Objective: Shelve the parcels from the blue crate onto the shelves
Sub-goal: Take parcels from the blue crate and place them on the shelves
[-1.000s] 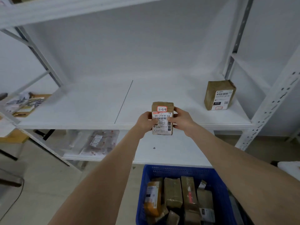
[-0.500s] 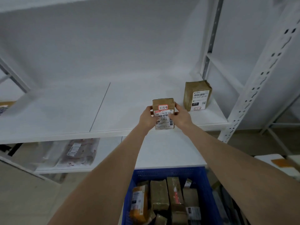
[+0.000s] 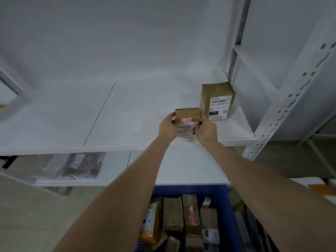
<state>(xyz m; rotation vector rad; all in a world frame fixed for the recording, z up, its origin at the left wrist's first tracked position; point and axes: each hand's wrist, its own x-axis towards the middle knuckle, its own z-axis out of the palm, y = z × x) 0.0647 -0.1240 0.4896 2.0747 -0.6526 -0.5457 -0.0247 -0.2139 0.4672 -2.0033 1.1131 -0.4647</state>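
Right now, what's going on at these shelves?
A person is shelving parcels. The left hand and right hand grip a small brown parcel marked 3-3-9 at the front of the white shelf, just left of a taller parcel standing there. Whether it rests on the shelf is unclear. The blue crate below holds several more.

The shelf (image 3: 127,115) is smooth, matt white board on perforated painted metal posts (image 3: 291,99). The parcels (image 3: 187,113) are brown taped cardboard with paper labels. The crate (image 3: 189,190) is perforated blue plastic.

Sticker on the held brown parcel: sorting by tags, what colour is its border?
Red, round the white handwritten sticker; head view.
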